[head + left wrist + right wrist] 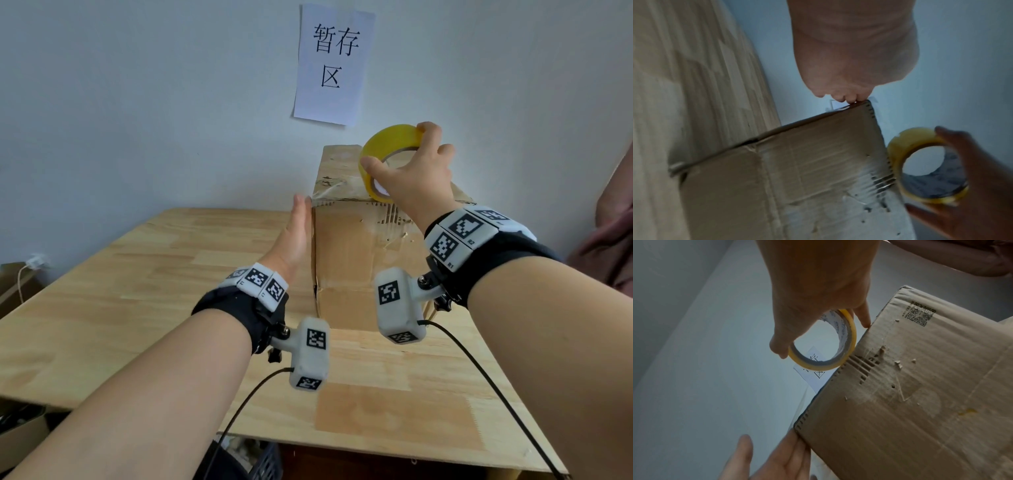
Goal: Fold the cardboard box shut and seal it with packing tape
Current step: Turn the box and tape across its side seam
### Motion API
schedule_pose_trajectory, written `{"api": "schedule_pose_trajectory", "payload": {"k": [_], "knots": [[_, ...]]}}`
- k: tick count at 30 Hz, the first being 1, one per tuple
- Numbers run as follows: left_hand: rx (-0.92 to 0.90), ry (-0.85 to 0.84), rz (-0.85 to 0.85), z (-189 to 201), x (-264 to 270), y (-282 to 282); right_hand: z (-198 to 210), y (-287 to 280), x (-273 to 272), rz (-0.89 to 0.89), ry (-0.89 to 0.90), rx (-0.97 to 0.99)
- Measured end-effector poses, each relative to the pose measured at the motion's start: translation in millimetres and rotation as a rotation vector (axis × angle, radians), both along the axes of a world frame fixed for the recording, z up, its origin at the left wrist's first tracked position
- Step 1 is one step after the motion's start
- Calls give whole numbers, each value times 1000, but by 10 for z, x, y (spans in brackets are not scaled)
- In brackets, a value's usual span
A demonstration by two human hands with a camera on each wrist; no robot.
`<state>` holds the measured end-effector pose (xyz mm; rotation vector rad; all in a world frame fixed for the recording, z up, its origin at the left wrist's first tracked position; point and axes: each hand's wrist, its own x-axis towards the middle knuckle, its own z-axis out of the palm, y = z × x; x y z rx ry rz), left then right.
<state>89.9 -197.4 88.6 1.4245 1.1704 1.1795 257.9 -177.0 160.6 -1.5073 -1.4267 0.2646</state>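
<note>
A worn brown cardboard box [356, 246] [797, 170] [920, 394] stands closed on the wooden table [137, 291], near the wall. My right hand [411, 171] [818, 288] grips a yellow roll of packing tape [380, 150] [920, 164] [824, 344] by its rim, just above the box's top near edge. A clear strip of tape [329, 192] lies across the top toward the left edge. My left hand [298, 233] [849, 56] [781, 456] lies flat, fingers straight, against the box's left side at the top corner.
A white paper sign [334, 65] with black characters hangs on the wall behind the box. Reddish cloth [613, 222] shows at the right edge. A cardboard carton [17, 284] sits off the table's left side. Cables run from both wrist cameras.
</note>
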Motion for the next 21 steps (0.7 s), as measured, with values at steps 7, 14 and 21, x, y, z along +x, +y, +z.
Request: {"api": "schedule_pose_trajectory", "payload": {"k": [7, 14, 21], "knots": [[12, 64, -61, -435, -21, 86, 0, 14, 1, 2, 10, 1], [173, 644, 55, -83, -390, 199, 6, 3, 4, 0, 4, 0], [415, 807, 55, 154, -381, 415, 12, -14, 3, 2, -4, -9]]}}
